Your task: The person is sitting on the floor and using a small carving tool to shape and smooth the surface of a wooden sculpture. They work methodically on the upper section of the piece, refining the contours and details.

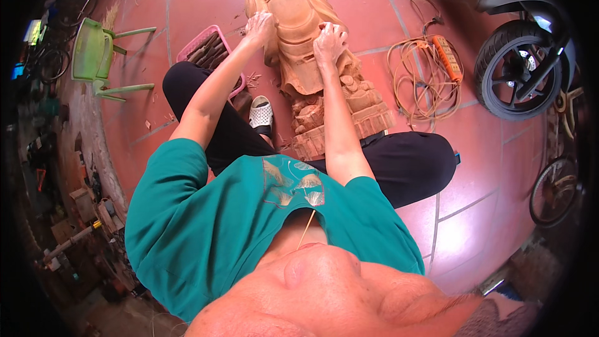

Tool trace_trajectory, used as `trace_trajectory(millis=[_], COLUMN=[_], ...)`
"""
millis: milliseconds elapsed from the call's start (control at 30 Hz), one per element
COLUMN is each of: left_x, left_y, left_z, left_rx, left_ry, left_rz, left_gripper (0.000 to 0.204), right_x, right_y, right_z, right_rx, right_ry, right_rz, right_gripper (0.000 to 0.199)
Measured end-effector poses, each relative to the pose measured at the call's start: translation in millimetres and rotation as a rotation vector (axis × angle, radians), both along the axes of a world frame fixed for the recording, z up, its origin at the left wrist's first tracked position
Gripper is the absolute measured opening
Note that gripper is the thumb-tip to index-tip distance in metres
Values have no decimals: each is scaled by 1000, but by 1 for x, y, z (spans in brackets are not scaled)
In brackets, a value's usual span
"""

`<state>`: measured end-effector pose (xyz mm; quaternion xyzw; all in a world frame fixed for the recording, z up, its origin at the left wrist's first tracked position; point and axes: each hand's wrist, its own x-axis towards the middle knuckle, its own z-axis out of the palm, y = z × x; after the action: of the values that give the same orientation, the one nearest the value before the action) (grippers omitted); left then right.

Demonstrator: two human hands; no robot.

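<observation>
A carved wooden statue (293, 9) with a round belly and draped robe lies on the floor in front of me. Its carved base (343, 118) is toward me, between my legs. My left hand (261, 27) is closed on the statue's left edge, fingers bent over the carved robe. On the opposite edge, my right hand (331, 43) is curled with its knuckles up, also gripping the wood. The fingertips of both hands are partly hidden, so anything small under them cannot be made out.
A pink basket (198, 39) of dark-handled tools stands left of the statue, near a green chair (93, 50). To the right lie a coiled cord (415, 103) and an orange power strip (447, 59), beside a motorbike wheel (515, 68). Wood chips (253, 80) litter the tiles.
</observation>
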<state>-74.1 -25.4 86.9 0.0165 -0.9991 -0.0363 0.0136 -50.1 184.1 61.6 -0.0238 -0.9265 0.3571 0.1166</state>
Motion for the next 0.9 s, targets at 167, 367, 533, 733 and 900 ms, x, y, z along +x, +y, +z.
trace_trajectory(millis=[167, 367, 533, 733, 900], left_x=[11, 4, 6, 0, -3], left_y=[8, 4, -1, -7, -6], left_z=[20, 12, 14, 34, 27], left_rx=[250, 356, 406, -26, 15], left_ry=[-118, -171, -220, -108, -165], left_rz=[71, 26, -1, -166, -191], left_gripper=[17, 18, 21, 19, 18], right_x=[1, 0, 1, 0, 1], right_y=[-3, -5, -1, -1, -4], right_z=[-1, 1, -1, -4, -3], right_rx=[23, 25, 19, 3, 10], right_ry=[25, 38, 24, 53, 31], right_rz=[-16, -8, -8, -14, -1], right_gripper=[18, 17, 17, 17, 17])
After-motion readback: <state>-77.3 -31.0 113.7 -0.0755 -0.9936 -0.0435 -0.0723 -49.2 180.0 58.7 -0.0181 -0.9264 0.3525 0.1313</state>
